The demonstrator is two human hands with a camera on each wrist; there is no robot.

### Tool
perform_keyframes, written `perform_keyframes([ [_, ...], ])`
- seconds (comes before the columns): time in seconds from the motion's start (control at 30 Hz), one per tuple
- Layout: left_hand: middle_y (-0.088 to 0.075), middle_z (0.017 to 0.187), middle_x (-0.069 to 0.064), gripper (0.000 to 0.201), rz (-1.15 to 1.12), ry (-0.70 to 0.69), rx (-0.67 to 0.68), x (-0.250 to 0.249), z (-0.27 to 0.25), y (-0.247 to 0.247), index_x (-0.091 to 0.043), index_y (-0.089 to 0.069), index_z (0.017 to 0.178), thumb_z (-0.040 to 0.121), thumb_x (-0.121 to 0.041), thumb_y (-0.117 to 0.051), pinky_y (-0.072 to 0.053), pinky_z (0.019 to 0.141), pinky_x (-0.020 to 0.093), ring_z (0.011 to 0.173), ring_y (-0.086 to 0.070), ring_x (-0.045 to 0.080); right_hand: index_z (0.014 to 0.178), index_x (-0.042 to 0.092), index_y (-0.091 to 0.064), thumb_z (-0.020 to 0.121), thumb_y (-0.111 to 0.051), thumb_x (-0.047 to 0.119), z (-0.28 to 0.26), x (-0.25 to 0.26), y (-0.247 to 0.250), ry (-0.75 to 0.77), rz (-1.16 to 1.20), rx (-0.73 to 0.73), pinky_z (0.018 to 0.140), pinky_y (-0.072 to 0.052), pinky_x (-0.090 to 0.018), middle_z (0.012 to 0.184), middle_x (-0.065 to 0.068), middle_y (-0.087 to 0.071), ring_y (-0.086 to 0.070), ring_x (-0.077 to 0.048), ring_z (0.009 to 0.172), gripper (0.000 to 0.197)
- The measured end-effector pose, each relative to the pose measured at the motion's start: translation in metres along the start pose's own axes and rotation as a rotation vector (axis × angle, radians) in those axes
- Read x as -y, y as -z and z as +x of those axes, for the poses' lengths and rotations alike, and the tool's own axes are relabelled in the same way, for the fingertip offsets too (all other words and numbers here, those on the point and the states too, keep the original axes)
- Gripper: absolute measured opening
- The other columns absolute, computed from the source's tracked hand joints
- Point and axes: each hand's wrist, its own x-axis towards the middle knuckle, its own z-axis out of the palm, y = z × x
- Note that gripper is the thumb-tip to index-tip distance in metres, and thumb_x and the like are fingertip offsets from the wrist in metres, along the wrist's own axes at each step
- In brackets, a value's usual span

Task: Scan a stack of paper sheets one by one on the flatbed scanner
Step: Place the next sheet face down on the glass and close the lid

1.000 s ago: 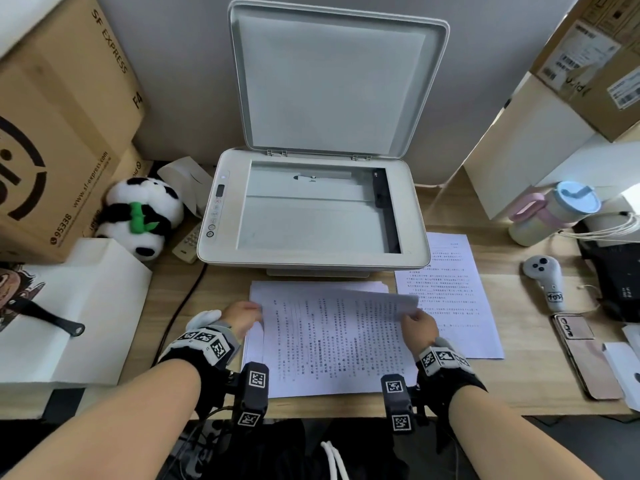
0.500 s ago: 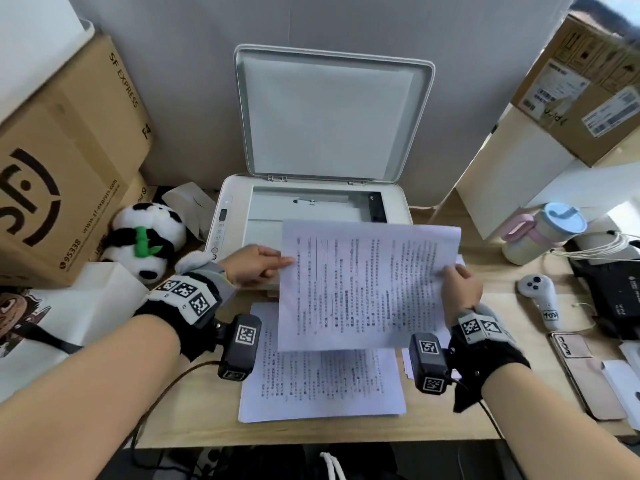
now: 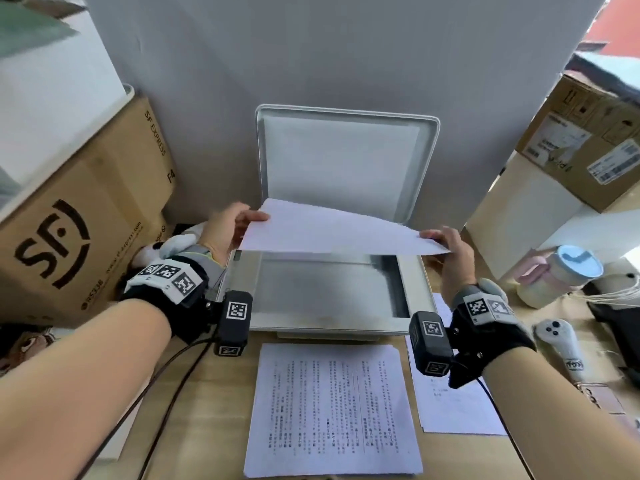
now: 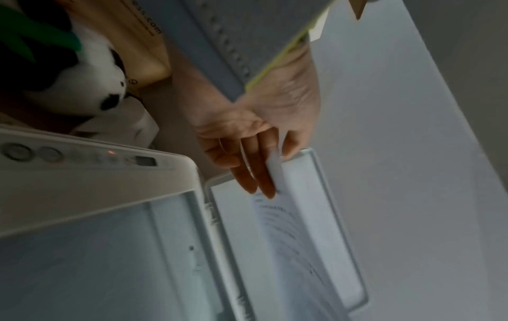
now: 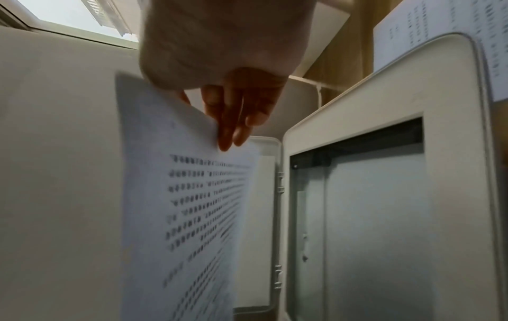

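A white flatbed scanner (image 3: 242,282) sits at the back of the desk with its lid (image 3: 346,161) raised and its glass (image 3: 325,289) bare. Above the glass I hold one printed sheet (image 3: 332,230), blank side up and printed side down. My left hand (image 3: 228,226) pinches its left edge; my right hand (image 3: 446,247) pinches its right corner. In the left wrist view the fingers (image 4: 261,173) lie under the sheet (image 4: 296,217). In the right wrist view the fingers (image 5: 233,121) pinch the sheet (image 5: 186,206) beside the glass (image 5: 371,228). The paper stack (image 3: 332,407) lies in front of the scanner.
A second sheet pile (image 3: 453,403) lies right of the stack. Cardboard boxes (image 3: 79,223) and a panda plush (image 3: 173,247) crowd the left. On the right stand a blue-lidded cup (image 3: 561,275), a white controller (image 3: 561,344) and more boxes (image 3: 588,147).
Both hands lifted the top sheet off the stack, carried it up over the scanner and turned it printed side down. The head view tilted upward.
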Motion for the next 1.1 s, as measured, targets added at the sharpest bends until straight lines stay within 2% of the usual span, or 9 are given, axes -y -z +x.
perform_keyframes([
  [0.07,-0.066,0.062,-0.004,0.026,0.178,0.003,-0.04,0.015,0.001,0.003,-0.02,-0.072,0.064,0.088,-0.019,-0.06,-0.039,0.057,0.019,0.054,-0.054,0.009,0.073,0.018,-0.07,0.084,-0.056,0.015,0.005,-0.014,0.002,-0.032,-0.117,0.045,0.051,-0.038,-0.018,0.07,0.012,-0.066,-0.05,-0.012,0.068,0.018],
  [0.2,-0.065,0.11,0.014,0.019,0.495,0.03,0.068,0.065,0.013,0.01,-0.015,-0.067,0.096,0.085,-0.001,-0.061,-0.046,0.084,0.027,0.097,-0.06,0.022,0.099,0.006,-0.07,0.087,-0.059,0.005,0.008,-0.048,0.01,-0.119,-0.353,0.111,0.051,-0.041,-0.019,0.08,-0.001,-0.067,-0.049,-0.012,0.063,0.016],
  [0.27,-0.062,0.116,0.015,0.027,0.571,0.05,0.015,0.085,0.016,0.007,-0.007,-0.065,0.109,0.084,0.002,-0.06,-0.047,0.075,0.016,0.094,-0.059,0.019,0.101,0.004,-0.07,0.085,-0.063,0.004,0.007,-0.063,0.012,-0.16,-0.433,0.108,0.047,-0.04,-0.015,0.077,-0.004,-0.064,-0.047,-0.012,0.06,0.017],
  [0.33,-0.059,0.12,0.015,0.035,0.614,0.051,-0.032,0.095,0.017,0.0,-0.001,-0.06,0.118,0.084,0.004,-0.059,-0.044,0.06,0.008,0.088,-0.056,0.019,0.095,0.006,-0.073,0.082,-0.067,0.006,0.008,-0.077,0.013,-0.169,-0.513,0.082,0.057,-0.046,-0.019,0.08,-0.005,-0.069,-0.055,-0.015,0.066,0.014],
  [0.4,-0.059,0.122,0.015,0.036,0.665,0.04,-0.076,0.103,0.019,-0.004,-0.001,-0.059,0.119,0.083,0.001,-0.061,-0.049,0.075,0.02,0.099,-0.059,0.027,0.089,0.012,-0.074,0.081,-0.068,0.01,0.01,-0.085,0.013,-0.166,-0.621,0.054,0.068,-0.049,-0.024,0.087,-0.006,-0.072,-0.061,-0.018,0.077,0.011],
  [0.47,-0.06,0.122,0.016,0.035,0.723,0.031,-0.107,0.105,0.021,-0.006,-0.004,-0.059,0.117,0.082,-0.004,-0.064,-0.046,0.088,0.03,0.107,-0.059,0.031,0.089,0.016,-0.074,0.081,-0.069,0.015,0.01,-0.088,0.013,-0.166,-0.706,0.034,0.062,-0.046,-0.02,0.085,-0.004,-0.071,-0.061,-0.017,0.079,0.01],
  [0.83,-0.049,0.125,0.006,0.04,1.016,-0.108,-0.176,0.109,0.021,-0.013,-0.019,-0.057,0.118,0.079,-0.02,-0.068,-0.042,0.091,0.03,0.114,-0.051,0.025,0.095,0.02,-0.07,0.08,-0.067,0.028,0.016,-0.097,0.001,-0.068,-0.855,-0.003,0.078,-0.051,-0.032,0.096,-0.004,-0.067,-0.061,-0.022,0.085,0.017],
  [0.93,-0.047,0.136,-0.003,0.035,1.064,-0.221,-0.045,0.109,0.024,-0.015,-0.021,-0.061,0.114,0.081,-0.024,-0.069,-0.038,0.1,0.03,0.124,-0.045,0.018,0.103,0.022,-0.069,0.078,-0.071,0.031,0.012,-0.102,0.002,0.114,-0.929,0.137,0.095,-0.04,-0.03,0.117,-0.002,-0.062,-0.054,-0.02,0.108,0.027],
  [1.1,-0.035,0.149,-0.011,0.047,1.144,-0.151,0.118,0.112,0.025,-0.018,-0.025,-0.055,0.126,0.082,-0.036,-0.068,-0.026,0.111,0.033,0.138,-0.03,0.013,0.117,0.03,-0.064,0.075,-0.075,0.039,-0.003,-0.113,0.003,0.201,-1.082,0.237,0.104,-0.029,-0.028,0.134,0.009,-0.051,-0.038,-0.015,0.127,0.045],
])
